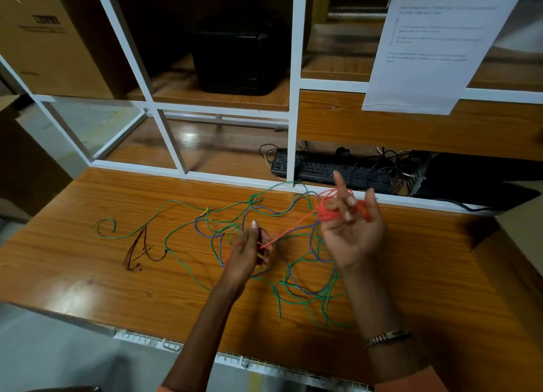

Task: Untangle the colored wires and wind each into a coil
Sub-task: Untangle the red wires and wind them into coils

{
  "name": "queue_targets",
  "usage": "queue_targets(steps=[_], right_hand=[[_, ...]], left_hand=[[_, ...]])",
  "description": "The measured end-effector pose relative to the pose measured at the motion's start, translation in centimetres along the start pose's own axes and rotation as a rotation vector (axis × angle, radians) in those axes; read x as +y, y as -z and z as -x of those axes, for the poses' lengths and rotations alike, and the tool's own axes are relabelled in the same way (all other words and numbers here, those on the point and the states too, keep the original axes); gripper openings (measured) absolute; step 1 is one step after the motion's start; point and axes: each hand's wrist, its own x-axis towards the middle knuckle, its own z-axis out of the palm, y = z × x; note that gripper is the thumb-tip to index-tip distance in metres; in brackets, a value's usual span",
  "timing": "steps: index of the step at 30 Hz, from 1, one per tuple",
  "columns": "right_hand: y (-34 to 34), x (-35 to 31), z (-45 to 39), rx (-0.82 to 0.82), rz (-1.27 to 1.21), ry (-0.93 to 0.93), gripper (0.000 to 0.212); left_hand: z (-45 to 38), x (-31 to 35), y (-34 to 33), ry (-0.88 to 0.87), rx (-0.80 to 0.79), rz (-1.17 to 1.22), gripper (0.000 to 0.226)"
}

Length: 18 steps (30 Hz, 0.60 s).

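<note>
Wooden desk (88,274) below white shelf frame (293,83) | green wire (176,236) and blue wire (293,283) lie tangled across it | right hand (352,233) raised, red wire (326,211) coiled around its curled fingers | left hand (246,250) grip pinches the red strand, stretched between both hands | keyboard (323,167) behind.

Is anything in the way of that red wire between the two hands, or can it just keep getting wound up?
Nothing visible blocks it. The red wire runs free above the table from the left hand to the coil on the right hand. The green wire and blue wire lie tangled on the table beneath it.
</note>
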Motion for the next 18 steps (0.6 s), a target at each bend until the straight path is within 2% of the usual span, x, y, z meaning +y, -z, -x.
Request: queue_targets(steps=[2,4,6,8,9,11,15,18], right_hand=[[0.0,-0.7,-0.2,0.185,-0.023,0.188,0.063],[-0.3,-0.4,-0.3,0.29,0.116,0.274,0.04],[-0.2,0.8,-0.9,0.4,0.482,0.271,0.026],[0.2,2.5,-1.1,0.467,0.929,0.167,0.038],[0.3,3.3,-1.0,0.448,1.093,0.091,0.05],[0.1,4.2,-0.3,0.324,1.271,-0.121,0.053],[-0.2,5.9,0.9,0.03,1.354,-0.57,0.083],[-0.4,5.6,1.6,-0.036,1.39,-0.725,0.095]], left_hand=[[1.4,0.7,-0.8,-0.151,-0.036,-0.029,0.043],[2.3,1.9,-1.4,-0.298,-0.094,-0.083,0.033],[2.6,3.3,-1.8,-0.338,-0.133,-0.089,0.031],[2.5,4.9,-2.0,-0.319,-0.121,-0.059,0.034],[2.4,5.5,-1.9,-0.302,-0.107,-0.036,0.037],[2.2,6.4,-1.7,-0.253,-0.075,0.038,0.047],[1.9,6.8,-1.0,-0.031,-0.052,0.225,0.059],[1.6,6.6,-0.2,0.169,-0.04,0.353,0.05]])
